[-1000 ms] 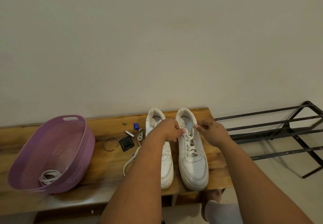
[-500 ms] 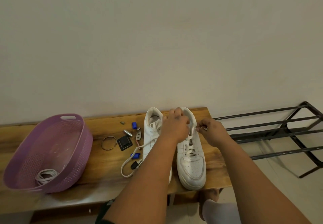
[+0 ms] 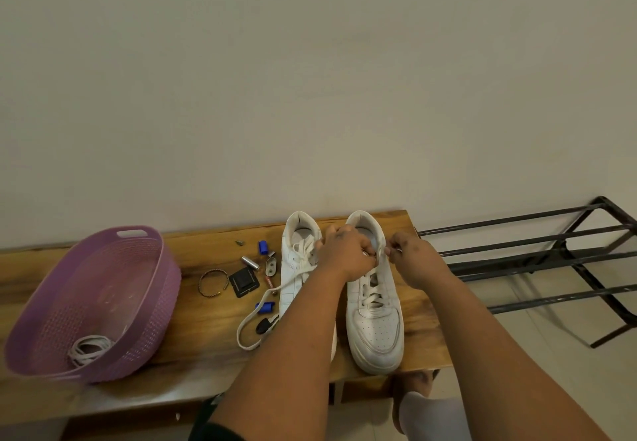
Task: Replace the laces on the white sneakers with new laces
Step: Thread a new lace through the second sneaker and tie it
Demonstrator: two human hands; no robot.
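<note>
Two white leather sneakers stand side by side, toes toward the viewer, on a brown wooden bench (image 3: 193, 340) in the lower middle of the frame. The right white sneaker (image 3: 374, 306) has a white lace (image 3: 373, 297) crossed over its tongue. The left hand (image 3: 346, 254) is curled at the upper eyelets of this sneaker and seems to pinch the lace there, but the fingertips are hidden, so I cannot tell exactly. The right hand (image 3: 415, 261) pinches a thin lace end beside the collar.

The left white sneaker (image 3: 300, 261) is partly behind the left forearm; its loose white lace (image 3: 251, 320) runs out onto the bench in a loop.

At the lower left stands a purple plastic woven basket (image 3: 148, 302) with a coiled white lace (image 3: 88, 349) inside. Between the basket and the sneakers lie a twisted metal ring (image 3: 213, 283), a black square piece (image 3: 244, 282) and two small blue caps. A black metal rack (image 3: 537, 261) is at the right edge.
</note>
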